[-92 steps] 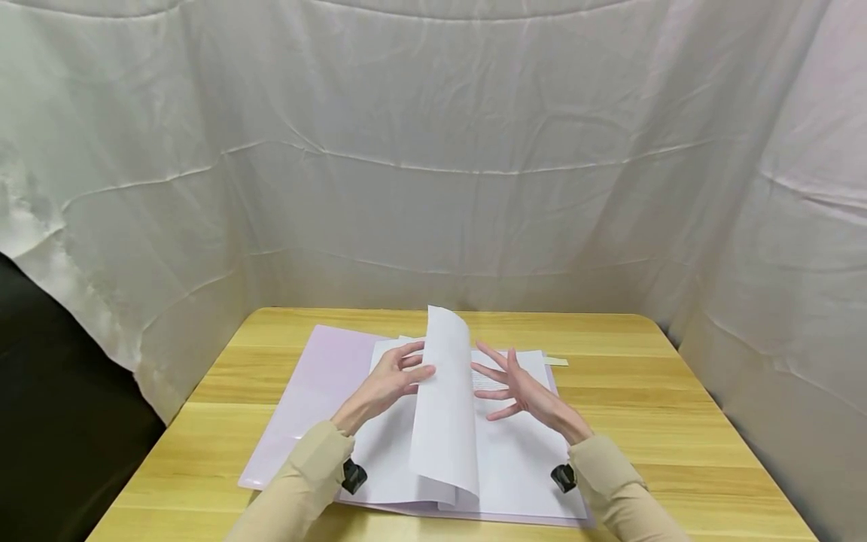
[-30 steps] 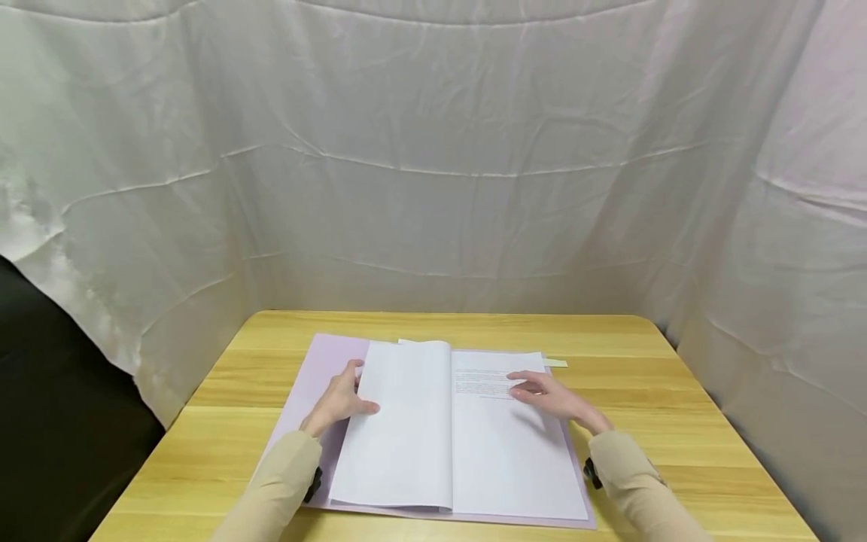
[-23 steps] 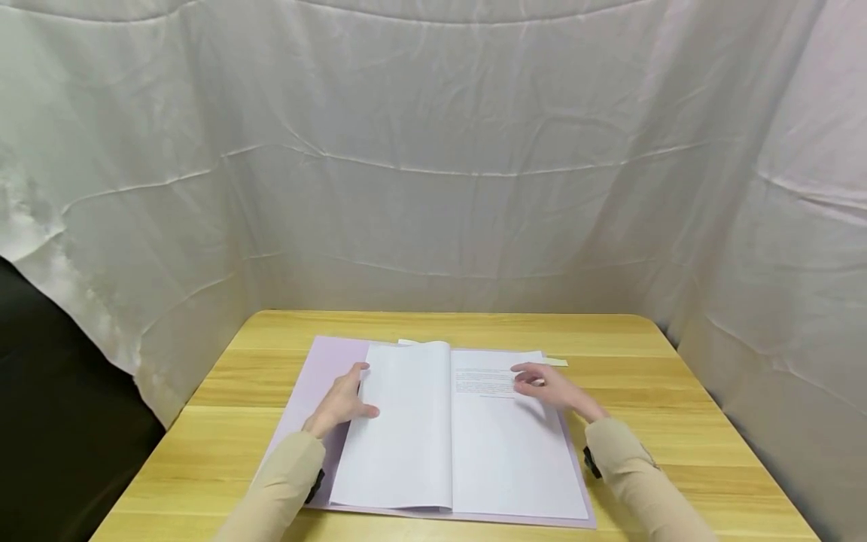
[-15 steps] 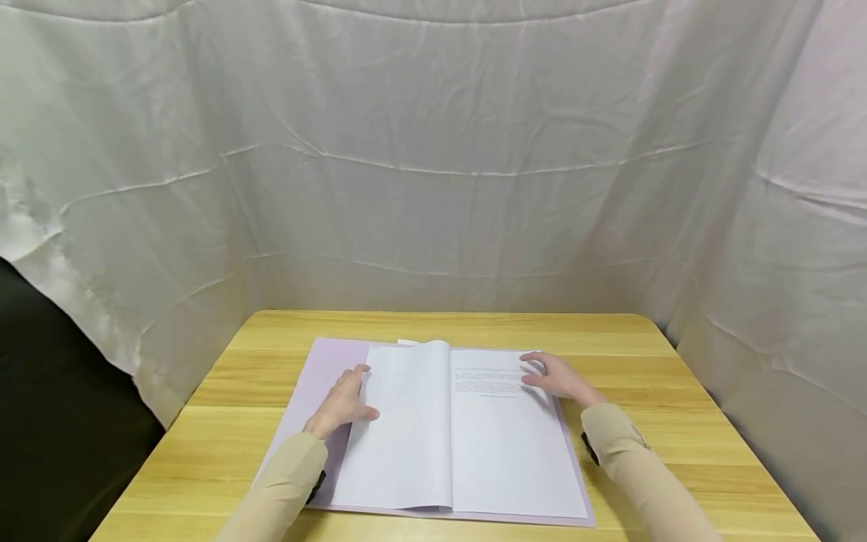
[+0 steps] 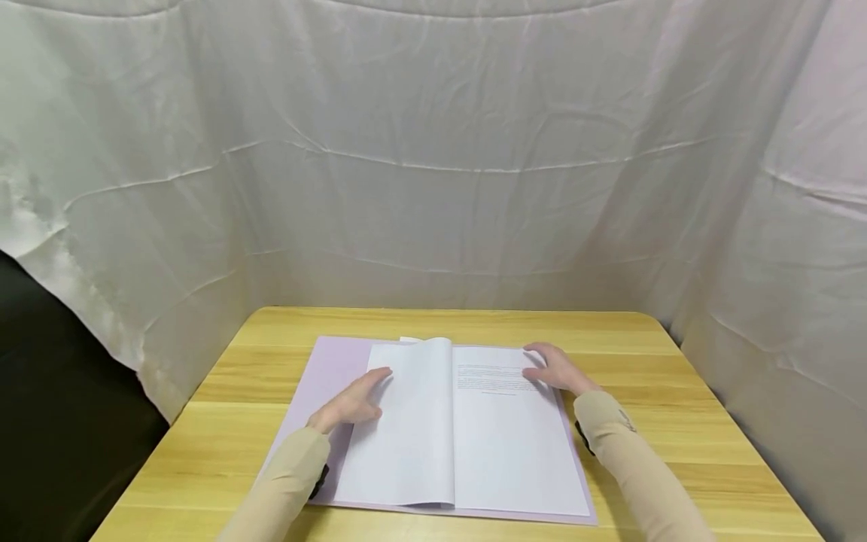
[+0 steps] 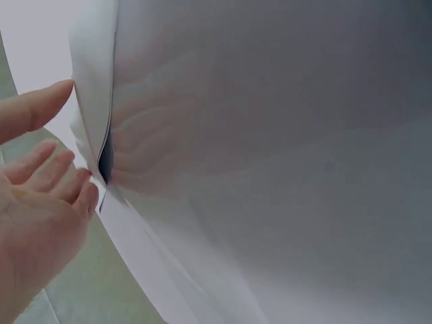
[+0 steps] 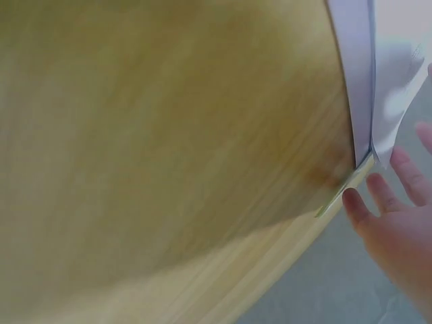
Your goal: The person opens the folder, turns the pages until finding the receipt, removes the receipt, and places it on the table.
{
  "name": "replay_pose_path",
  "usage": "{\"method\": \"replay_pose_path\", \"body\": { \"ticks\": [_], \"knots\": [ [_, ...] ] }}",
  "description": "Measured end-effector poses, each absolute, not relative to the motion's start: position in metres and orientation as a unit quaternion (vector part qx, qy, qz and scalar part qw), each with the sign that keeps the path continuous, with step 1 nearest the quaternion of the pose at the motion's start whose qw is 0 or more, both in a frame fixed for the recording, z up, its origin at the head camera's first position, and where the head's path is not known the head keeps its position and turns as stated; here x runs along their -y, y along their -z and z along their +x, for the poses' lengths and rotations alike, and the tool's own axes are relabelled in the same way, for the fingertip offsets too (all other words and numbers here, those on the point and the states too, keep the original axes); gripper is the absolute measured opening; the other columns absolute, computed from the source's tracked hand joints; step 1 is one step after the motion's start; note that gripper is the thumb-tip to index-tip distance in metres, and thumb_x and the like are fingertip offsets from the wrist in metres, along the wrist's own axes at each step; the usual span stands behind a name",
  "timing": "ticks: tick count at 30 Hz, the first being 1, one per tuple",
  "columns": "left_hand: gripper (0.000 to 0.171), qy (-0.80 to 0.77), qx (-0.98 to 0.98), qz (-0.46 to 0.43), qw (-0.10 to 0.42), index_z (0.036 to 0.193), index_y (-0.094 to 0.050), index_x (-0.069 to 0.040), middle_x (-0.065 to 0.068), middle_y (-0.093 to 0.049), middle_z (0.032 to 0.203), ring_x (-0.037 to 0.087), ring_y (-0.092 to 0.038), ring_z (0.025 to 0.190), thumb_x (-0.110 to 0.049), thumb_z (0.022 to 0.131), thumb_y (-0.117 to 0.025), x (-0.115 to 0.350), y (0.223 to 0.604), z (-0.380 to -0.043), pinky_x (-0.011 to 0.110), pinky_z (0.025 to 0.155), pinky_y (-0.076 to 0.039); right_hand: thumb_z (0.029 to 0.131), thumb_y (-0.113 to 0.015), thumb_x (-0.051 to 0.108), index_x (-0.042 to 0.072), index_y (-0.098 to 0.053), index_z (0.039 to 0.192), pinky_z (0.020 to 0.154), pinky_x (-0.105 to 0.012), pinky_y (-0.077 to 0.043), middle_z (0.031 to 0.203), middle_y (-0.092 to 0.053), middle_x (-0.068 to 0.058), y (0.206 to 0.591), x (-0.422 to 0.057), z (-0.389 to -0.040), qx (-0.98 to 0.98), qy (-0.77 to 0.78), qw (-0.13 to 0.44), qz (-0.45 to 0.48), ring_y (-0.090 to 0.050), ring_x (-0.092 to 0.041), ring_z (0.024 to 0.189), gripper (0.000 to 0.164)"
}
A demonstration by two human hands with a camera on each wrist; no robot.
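Protruding tab — right wrist view only

Pale curtain behind wooden table

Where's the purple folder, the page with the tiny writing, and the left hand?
Purple folder (image 5: 330, 376): head view, on the bare left part of its cover.
Page with writing (image 5: 512, 440): head view, on the blank middle below the lines.
Left hand (image 5: 349, 406): head view, on the back of the hand.
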State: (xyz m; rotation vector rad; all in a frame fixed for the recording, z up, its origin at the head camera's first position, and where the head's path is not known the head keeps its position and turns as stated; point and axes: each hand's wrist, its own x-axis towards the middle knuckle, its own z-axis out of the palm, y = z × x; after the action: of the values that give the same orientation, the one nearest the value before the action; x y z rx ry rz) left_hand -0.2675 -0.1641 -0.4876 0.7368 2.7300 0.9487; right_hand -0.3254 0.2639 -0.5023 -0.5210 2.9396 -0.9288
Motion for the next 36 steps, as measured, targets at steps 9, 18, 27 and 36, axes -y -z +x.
{"method": "replay_pose_path", "body": {
  "ticks": [9,18,27,36],
  "knots": [
    [0.072,-0.340,-0.892,0.258,0.147,0.148,-0.030,0.016,0.037,-0.025,0.158,0.054,-0.022,0.149,0.000,0.085,-0.060,0.163,0.490,-0.266,0.064,0.124,-0.018,0.085,-0.076,0.011,-0.010,-0.058,0.131,0.111,-0.066,-0.037,0.132,-0.057,-0.034,0.504,-0.262,-0.331,-0.939,0.305,-0.032,-0.157,-0.049,-0.053,0.126,0.053],
    [0.098,-0.307,-0.908,0.219,0.181,0.155,-0.027,0.006,0.027,-0.019,0.165,0.048,-0.021,0.152,-0.037,0.085,-0.080,0.159,0.489,-0.264,0.064,0.123,-0.023,0.089,-0.070,0.006,-0.003,-0.057,0.135,0.109,-0.062,-0.041,0.137,-0.054,-0.032,0.498,-0.257,-0.333,-0.944,0.320,-0.033,-0.069,-0.047,-0.048,0.126,0.049],
    [0.110,-0.304,-0.906,0.231,0.182,0.156,-0.022,0.007,0.026,-0.016,0.165,0.048,-0.019,0.152,-0.037,0.078,-0.087,0.160,0.491,-0.263,0.063,0.123,-0.024,0.094,-0.065,0.008,-0.003,-0.065,0.125,0.095,-0.053,-0.049,0.127,-0.063,-0.027,0.493,-0.256,-0.331,-0.942,0.331,-0.052,-0.026,-0.056,-0.036,0.106,0.033],
    [0.110,-0.303,-0.906,0.234,0.179,0.156,-0.022,0.008,0.027,-0.016,0.165,0.049,-0.019,0.152,-0.035,0.078,-0.087,0.161,0.491,-0.262,0.063,0.122,-0.025,0.097,-0.065,0.015,-0.007,-0.064,0.104,0.071,-0.038,-0.046,0.092,-0.062,-0.021,0.493,-0.256,-0.330,-0.941,0.328,-0.074,-0.032,-0.053,-0.028,0.081,0.023]
  ]
}}
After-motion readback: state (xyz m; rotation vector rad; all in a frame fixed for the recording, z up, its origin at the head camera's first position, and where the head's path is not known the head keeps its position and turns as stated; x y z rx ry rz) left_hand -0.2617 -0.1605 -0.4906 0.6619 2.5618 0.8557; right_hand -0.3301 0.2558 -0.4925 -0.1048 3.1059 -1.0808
